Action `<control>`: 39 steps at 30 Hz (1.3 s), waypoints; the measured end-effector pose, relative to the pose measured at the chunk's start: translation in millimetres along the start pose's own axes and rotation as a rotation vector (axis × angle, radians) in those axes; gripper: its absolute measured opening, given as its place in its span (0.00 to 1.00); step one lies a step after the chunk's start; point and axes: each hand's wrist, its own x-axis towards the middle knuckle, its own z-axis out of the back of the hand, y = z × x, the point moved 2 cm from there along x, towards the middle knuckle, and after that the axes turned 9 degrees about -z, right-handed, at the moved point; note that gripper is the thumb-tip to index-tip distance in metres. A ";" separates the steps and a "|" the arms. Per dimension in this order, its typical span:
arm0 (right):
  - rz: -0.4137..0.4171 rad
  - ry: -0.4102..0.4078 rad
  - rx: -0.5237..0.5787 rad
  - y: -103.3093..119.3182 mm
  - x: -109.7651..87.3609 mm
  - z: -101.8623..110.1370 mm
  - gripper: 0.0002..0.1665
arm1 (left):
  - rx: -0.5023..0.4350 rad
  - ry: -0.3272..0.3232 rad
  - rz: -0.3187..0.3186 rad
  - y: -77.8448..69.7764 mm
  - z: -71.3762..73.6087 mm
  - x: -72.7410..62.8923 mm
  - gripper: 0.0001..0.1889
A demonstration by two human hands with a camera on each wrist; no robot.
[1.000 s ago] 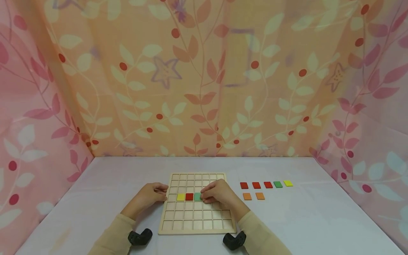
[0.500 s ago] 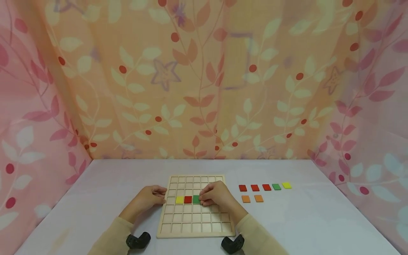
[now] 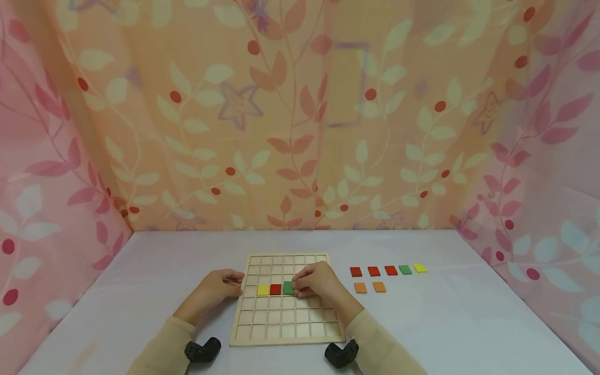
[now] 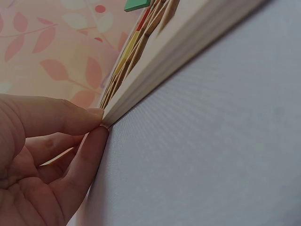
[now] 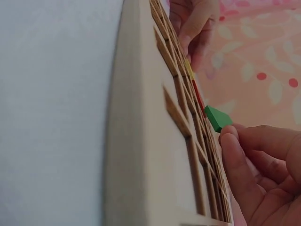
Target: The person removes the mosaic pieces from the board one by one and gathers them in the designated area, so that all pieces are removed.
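My right hand (image 3: 320,282) pinches a green square tile (image 3: 288,288) between thumb and fingers. In the right wrist view the tile (image 5: 217,118) is tilted, with its far edge at the wooden grid board (image 3: 288,331). Beside it, a red tile (image 3: 275,289) and a yellow tile (image 3: 263,290) lie in neighbouring cells of the same row. My left hand (image 3: 216,288) is at the board's left side. In the left wrist view its thumb and fingertip (image 4: 101,136) grip the board's edge (image 4: 141,89); how far they reach under it is hidden.
Right of the board, loose tiles lie on the white table (image 3: 445,323). The back row has several red tiles (image 3: 373,271), a green one (image 3: 405,269) and a yellow one (image 3: 420,267). Two orange tiles (image 3: 360,287) lie in front. Patterned cloth (image 3: 300,114) walls the table.
The green tile's face has gone from pale and shiny to deeper green, so its tilt has shifted slightly. Both hands stay almost in place; the head view has shifted a little.
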 end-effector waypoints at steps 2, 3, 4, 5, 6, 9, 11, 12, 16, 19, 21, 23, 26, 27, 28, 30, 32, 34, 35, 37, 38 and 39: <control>0.000 -0.008 -0.001 2.0 -1.0 1.9 0.09 | 0.003 0.000 -0.001 0.0 -0.5 1.6 0.23; -0.001 -0.009 -0.003 2.8 -1.5 2.6 0.10 | 0.006 0.004 -0.001 0.2 -0.7 2.1 0.23; -0.003 -0.009 -0.009 3.3 -2.0 2.9 0.10 | 0.009 0.005 0.000 0.6 -0.8 2.6 0.23; -0.004 -0.007 -0.012 3.7 -2.2 3.1 0.10 | 0.012 0.007 0.001 0.6 -0.7 2.6 0.23; -0.004 -0.007 -0.018 4.1 -2.5 3.2 0.10 | 0.008 0.005 0.003 0.9 -0.5 2.5 0.23; -0.010 0.000 -0.033 3.7 -2.9 3.4 0.09 | 0.008 0.003 0.003 2.5 -0.2 0.8 0.23; -0.018 0.009 -0.046 2.6 -3.6 5.0 0.08 | 0.010 0.003 -0.005 2.1 0.3 -0.1 0.23; -0.029 0.014 -0.052 1.6 -4.4 6.8 0.08 | 0.009 0.004 -0.008 1.8 0.3 -0.6 0.23; -0.051 0.040 -0.075 -5.4 -8.5 18.6 0.08 | -0.001 0.003 -0.011 0.1 -0.3 -2.1 0.23; -0.056 0.046 -0.078 -9.9 -12.5 31.1 0.10 | -0.009 -0.001 -0.011 -1.0 0.0 -2.0 0.23; -0.067 0.044 -0.083 -11.7 -16.5 39.0 0.11 | -0.012 -0.004 -0.011 -0.8 0.1 -1.2 0.23; -0.082 0.034 -0.093 -13.1 -20.7 46.3 0.11 | -0.012 -0.003 -0.011 0.1 0.1 0.1 0.23; -0.101 0.012 -0.100 -15.0 -26.1 57.0 0.12 | -0.020 -0.004 -0.013 2.3 -0.5 1.5 0.23; -0.105 0.004 -0.098 -15.8 -27.4 60.5 0.12 | -0.022 -0.005 -0.014 2.6 -0.7 1.8 0.23; -0.110 -0.006 -0.095 -16.6 -28.9 64.0 0.13 | -0.026 -0.006 -0.014 2.6 -0.8 1.8 0.23; -0.114 -0.012 -0.090 -18.0 -31.7 70.9 0.13 | -0.029 -0.007 -0.015 2.1 -0.7 1.6 0.23; -0.118 -0.020 -0.102 -19.0 -35.1 77.4 0.13 | -0.029 -0.011 -0.009 1.5 -0.6 1.4 0.23; -0.118 -0.019 -0.110 -19.4 -38.2 84.0 0.13 | -0.027 -0.009 -0.008 2.0 -0.5 1.6 0.23; -0.118 -0.020 -0.114 -19.6 -39.4 87.6 0.14 | -0.024 -0.009 -0.007 2.5 -0.4 2.0 0.23; -0.122 -0.027 -0.114 -19.8 -41.7 94.9 0.14 | -0.024 -0.012 -0.004 2.9 -0.5 2.1 0.23; -0.126 -0.032 -0.111 -20.1 -42.8 98.7 0.15 | -0.023 -0.012 -0.004 3.1 -0.6 2.2 0.23; -0.130 -0.039 -0.108 -20.3 -43.9 102.5 0.15 | -0.019 -0.007 -0.009 3.6 -0.9 2.4 0.23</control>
